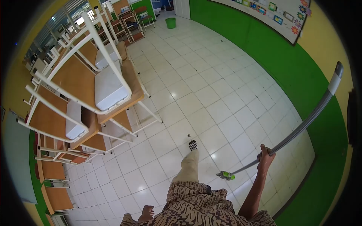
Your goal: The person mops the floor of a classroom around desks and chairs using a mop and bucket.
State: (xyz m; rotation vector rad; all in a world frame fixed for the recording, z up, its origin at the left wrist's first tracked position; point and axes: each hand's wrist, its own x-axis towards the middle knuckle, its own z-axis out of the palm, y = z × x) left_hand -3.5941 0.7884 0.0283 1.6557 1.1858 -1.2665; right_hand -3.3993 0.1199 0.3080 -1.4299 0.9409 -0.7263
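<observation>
My right hand (265,158) is closed around the grey handle of a mop (298,132). The handle slants from upper right down to the floor. At its lower end, a green fitting with a grey mop head (225,175) rests on the white tiles, right of my outstretched leg. My left hand (147,213) hangs low beside my patterned shirt, its fingers loosely apart and nothing in them. A small dark bit (189,135) lies on the floor just ahead of my checkered foot (193,145).
Chairs with white frames (109,86) are stacked upside down on wooden desks (130,81) along the left. A green bucket (171,23) stands far ahead near a doorway. The green and yellow wall (260,52) with a display board (277,19) runs along the right.
</observation>
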